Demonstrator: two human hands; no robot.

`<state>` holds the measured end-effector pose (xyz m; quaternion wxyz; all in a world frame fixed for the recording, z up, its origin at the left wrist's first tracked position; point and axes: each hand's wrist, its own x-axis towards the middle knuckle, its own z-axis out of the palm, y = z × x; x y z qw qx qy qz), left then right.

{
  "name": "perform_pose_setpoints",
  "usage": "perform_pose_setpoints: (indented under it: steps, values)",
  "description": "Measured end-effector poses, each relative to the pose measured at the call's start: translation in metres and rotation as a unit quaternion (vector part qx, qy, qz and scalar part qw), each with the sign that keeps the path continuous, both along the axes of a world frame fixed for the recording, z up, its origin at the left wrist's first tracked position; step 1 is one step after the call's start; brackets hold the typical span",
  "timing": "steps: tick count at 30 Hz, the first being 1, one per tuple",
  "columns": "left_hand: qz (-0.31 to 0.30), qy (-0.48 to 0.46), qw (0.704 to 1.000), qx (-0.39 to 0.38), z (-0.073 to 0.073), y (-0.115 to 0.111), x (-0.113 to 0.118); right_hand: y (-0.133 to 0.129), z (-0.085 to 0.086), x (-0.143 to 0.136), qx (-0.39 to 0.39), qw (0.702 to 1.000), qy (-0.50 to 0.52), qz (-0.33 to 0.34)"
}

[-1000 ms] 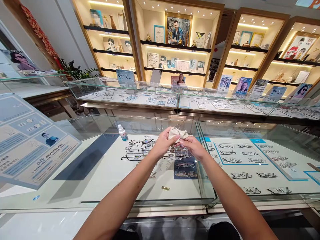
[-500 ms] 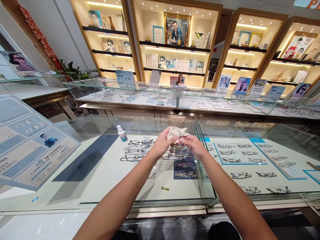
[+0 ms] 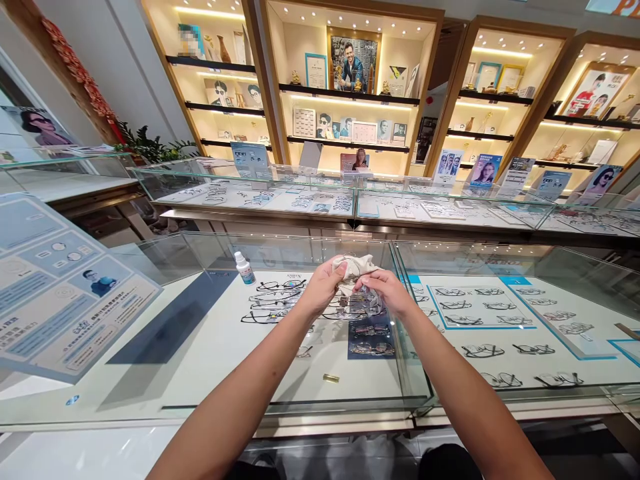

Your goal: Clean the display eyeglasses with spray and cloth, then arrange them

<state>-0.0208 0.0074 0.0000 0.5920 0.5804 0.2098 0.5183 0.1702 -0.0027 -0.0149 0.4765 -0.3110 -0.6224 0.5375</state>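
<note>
A crumpled beige cleaning cloth (image 3: pixel 359 265) is bunched between my two hands above the glass display counter. My left hand (image 3: pixel 324 283) is closed on its left side, thumb pressed on top. At the lower right of the cloth, my right hand (image 3: pixel 384 288) pinches with its fingertips. A thin dark rim, seemingly of eyeglasses, shows at the cloth; most of it is covered. Left of my hands stands a small white bottle (image 3: pixel 245 268) with a blue-and-red label. Under the glass below lie several pairs of eyeglasses (image 3: pixel 273 300).
A light-blue printed sign (image 3: pixel 75 287) stands at the left on the counter. A small gold plate (image 3: pixel 331 379) lies nearer me. More eyeglasses (image 3: pixel 483 350) fill the case to the right. Across the aisle runs another glass counter (image 3: pixel 260 195), with lit shelves behind.
My fingers have shifted on the cloth, which is folded differently now. The thin wire parts above it show less. Bottle and counter stay as they were.
</note>
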Motion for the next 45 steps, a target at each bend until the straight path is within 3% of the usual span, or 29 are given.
perform_pose_setpoints:
  steps: [4, 11, 16, 23, 29, 34, 41, 45]
  values:
    - [-0.006, 0.016, 0.999, -0.039, 0.000, -0.004, -0.001, 0.002, -0.004, -0.002, -0.025, 0.999, 0.034, 0.007]
    - [0.037, 0.037, 0.999, 0.010, -0.004, -0.004, 0.005, -0.006, 0.000, -0.010, 0.009, 0.999, -0.028, 0.020]
    - [-0.002, 0.015, 1.000, -0.009, -0.009, 0.004, 0.003, -0.005, 0.000, -0.008, -0.015, 1.000, -0.009, 0.010]
    - [-0.025, -0.013, 0.998, -0.061, -0.004, 0.002, 0.001, 0.001, -0.007, -0.004, -0.061, 0.996, 0.063, -0.010]
    - [0.034, 0.048, 0.998, -0.030, -0.005, -0.001, 0.004, 0.001, -0.008, -0.010, -0.030, 0.999, 0.024, 0.004]
    - [0.073, 0.034, 0.997, 0.019, -0.009, 0.001, 0.007, -0.003, -0.006, -0.013, 0.015, 0.999, -0.025, 0.018]
    - [0.025, 0.003, 0.999, -0.030, -0.008, 0.003, 0.004, 0.003, -0.011, -0.006, -0.044, 0.998, 0.036, -0.013]
    - [0.030, 0.016, 0.998, -0.045, -0.007, -0.001, 0.005, 0.005, -0.014, -0.008, -0.044, 0.997, 0.048, -0.032]
